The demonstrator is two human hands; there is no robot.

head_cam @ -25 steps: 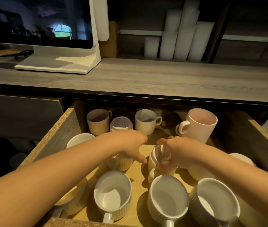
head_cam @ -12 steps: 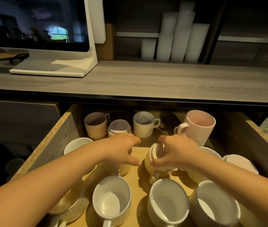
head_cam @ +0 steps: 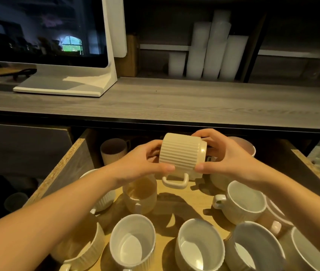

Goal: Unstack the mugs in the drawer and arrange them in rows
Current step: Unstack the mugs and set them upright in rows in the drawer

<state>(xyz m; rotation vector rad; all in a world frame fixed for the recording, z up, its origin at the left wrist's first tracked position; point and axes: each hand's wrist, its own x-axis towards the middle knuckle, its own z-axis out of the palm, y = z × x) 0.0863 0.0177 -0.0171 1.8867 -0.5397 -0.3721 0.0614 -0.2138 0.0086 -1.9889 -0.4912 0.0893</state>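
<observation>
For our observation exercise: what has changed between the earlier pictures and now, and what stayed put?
The left hand and right hand rose from the drawer, lifting a ribbed mug, now held sideways between them, handle down. The front-row mugs stayed put.

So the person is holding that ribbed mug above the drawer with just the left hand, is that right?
Not quite: both hands hold it. The head view shows the left hand and the right hand gripping the ribbed mug from either side above the drawer.
</observation>
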